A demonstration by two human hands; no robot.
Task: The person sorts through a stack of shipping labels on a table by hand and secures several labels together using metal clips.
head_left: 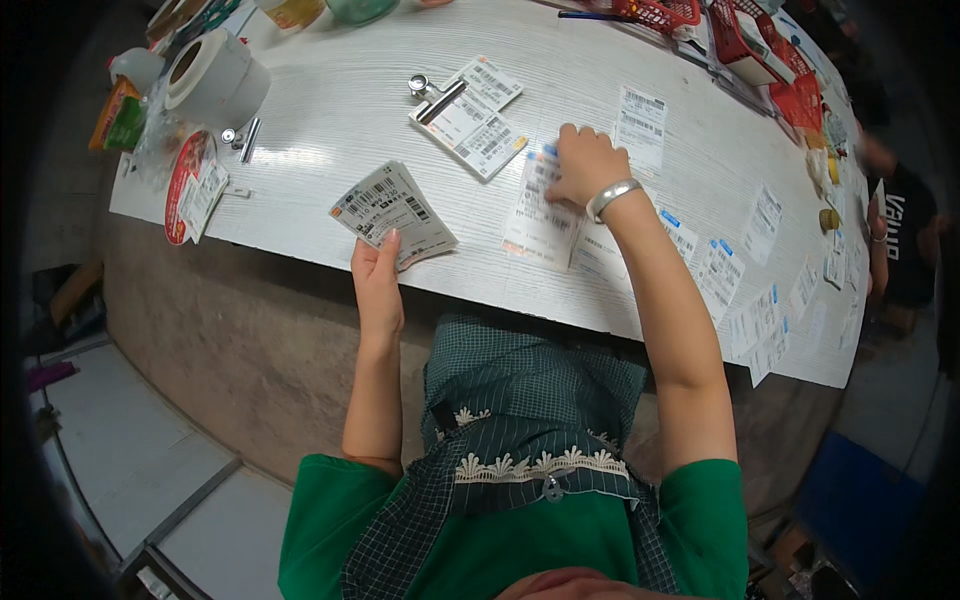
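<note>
My left hand grips a stack of printed shipping labels by its lower edge, thumb on top, just over the table's near edge. Further right, my right hand, a silver bangle on its wrist, has its fingers curled on the upper right edge of a slightly blurred shipping label. Its fingertips are partly hidden. Under and beside my right forearm lie more labels. Beyond both hands, a metal bulldog clip holds another bundle of labels. A single label lies just past my right hand.
Several loose labels spread across the right of the white table. At left stand a white label roll, a second clip and a red card with papers. Red baskets line the far right; another person is beyond.
</note>
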